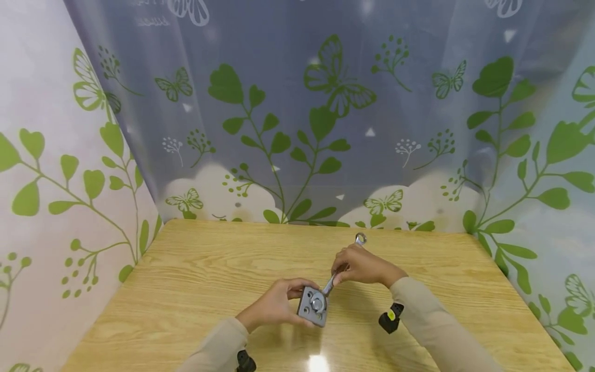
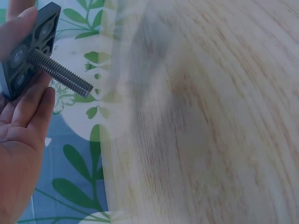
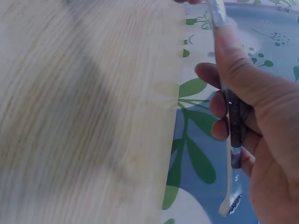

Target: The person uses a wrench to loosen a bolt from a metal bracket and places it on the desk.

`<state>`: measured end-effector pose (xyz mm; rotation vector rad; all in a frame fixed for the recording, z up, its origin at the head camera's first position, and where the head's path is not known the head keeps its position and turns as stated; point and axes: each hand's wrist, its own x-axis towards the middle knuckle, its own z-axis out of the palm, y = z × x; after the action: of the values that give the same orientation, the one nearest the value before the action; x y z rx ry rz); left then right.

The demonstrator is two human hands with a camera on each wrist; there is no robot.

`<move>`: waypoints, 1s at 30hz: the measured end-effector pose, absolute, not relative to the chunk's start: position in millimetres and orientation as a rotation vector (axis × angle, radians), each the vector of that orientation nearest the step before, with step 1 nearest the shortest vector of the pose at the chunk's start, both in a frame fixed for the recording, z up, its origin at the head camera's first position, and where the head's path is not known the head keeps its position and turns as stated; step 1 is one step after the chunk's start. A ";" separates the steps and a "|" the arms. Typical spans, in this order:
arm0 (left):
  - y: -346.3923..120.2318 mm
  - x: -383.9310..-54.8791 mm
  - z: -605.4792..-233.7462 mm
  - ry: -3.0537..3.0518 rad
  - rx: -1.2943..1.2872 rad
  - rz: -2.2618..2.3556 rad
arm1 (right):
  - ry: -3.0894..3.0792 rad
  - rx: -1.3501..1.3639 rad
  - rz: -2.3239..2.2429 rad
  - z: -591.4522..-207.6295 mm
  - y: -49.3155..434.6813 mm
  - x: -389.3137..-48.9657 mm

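My left hand (image 1: 274,305) pinches the plate (image 1: 308,303) — likely bracing its bolt (image 1: 317,304) — right hand (image 1: 362,265) gripping the wrench (image 1: 329,285) inside the table's (image 1: 223,253) far edge.

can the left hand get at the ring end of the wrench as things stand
Probably not: the left hand is holding the metal plate, and the right hand grasps the wrench between it and the ring end.

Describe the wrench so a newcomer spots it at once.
Over the wooden table, find the right grip. In it, slanting, is the wrench: slim, silvery, ring-shaped at its far end. Its long, narrow shape sets it apart from the squat grey plate in the left grip.
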<state>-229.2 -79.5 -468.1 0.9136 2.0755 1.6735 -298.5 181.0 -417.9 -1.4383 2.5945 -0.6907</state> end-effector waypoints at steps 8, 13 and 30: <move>-78.0 -228.1 -468.4 2.064 0.944 1.609 | 2.609 -1.386 -0.595 -411.8 175.3 -298.5; -77.3 -229.5 -470.5 2.036 0.976 1.602 | 2.565 -1.311 -0.694 -415.0 178.5 -295.9; -88.1 -234.1 -475.9 2.175 0.598 1.827 | 2.669 -0.917 -0.889 -432.9 230.2 -276.1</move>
<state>-234.1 -88.1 -475.9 0.5982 2.1746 1.8273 -276.1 230.2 -432.9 -0.9166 2.6688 -0.8885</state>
